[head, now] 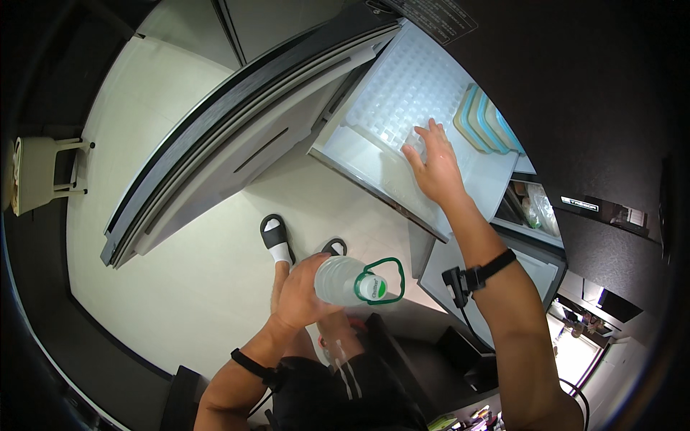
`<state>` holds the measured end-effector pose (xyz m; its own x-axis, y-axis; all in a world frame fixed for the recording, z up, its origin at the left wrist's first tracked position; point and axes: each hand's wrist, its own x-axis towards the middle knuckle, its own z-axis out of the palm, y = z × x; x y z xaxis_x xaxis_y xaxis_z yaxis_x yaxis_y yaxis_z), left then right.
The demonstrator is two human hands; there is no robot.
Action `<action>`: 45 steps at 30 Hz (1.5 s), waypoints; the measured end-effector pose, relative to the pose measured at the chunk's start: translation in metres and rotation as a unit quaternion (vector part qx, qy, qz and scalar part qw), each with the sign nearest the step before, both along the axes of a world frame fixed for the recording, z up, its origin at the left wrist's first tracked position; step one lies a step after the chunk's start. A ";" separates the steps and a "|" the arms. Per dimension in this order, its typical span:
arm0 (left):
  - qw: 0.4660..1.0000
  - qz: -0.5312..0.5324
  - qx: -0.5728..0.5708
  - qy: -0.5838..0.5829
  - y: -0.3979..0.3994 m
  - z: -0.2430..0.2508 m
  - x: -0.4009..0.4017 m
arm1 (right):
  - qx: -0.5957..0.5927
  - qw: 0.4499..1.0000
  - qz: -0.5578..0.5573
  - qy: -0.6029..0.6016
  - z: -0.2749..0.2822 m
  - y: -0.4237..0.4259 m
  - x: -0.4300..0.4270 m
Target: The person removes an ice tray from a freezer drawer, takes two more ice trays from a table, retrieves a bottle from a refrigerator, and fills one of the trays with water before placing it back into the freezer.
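Note:
My left hand [304,288] grips a large clear plastic bottle [338,280] around its side, low in front of my body. The bottle has a white cap with a green mark and a green carrying handle standing out at its neck. My right hand [435,167] reaches over a pulled-out refrigerator drawer [377,167], thumb and fingers apart. A small clear piece, like ice, shows between thumb and fingertips; whether they hold it I cannot tell. Under and beyond the fingertips lies a translucent surface with a grid of small squares [412,81], like ice cube trays or ice.
Blue-rimmed containers [482,121] stand at the drawer's right side. An open refrigerator door [242,134] spans the left of the drawer. Another compartment with bagged items [533,207] lies to the right, above a second open door [531,264]. A beige chair [38,172] is far left.

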<state>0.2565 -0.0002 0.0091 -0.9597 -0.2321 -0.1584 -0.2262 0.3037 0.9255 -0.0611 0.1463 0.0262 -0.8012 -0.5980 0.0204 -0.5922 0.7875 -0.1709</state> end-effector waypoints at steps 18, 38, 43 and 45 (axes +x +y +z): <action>0.999 -0.026 -0.031 0.016 0.003 0.029 -0.090 | 0.124 0.934 -0.101 -0.320 0.174 -0.023 0.074; 0.989 -0.119 0.066 0.063 -0.026 0.031 -0.116 | -0.155 0.918 0.104 -0.349 0.182 0.001 0.038; 0.988 -0.110 0.106 0.024 -0.030 0.037 -0.137 | -0.203 0.913 -0.062 -0.348 0.114 0.025 0.042; 0.986 -0.112 0.121 -0.003 -0.031 0.039 -0.148 | -0.275 0.830 -0.185 -0.448 0.109 0.022 0.040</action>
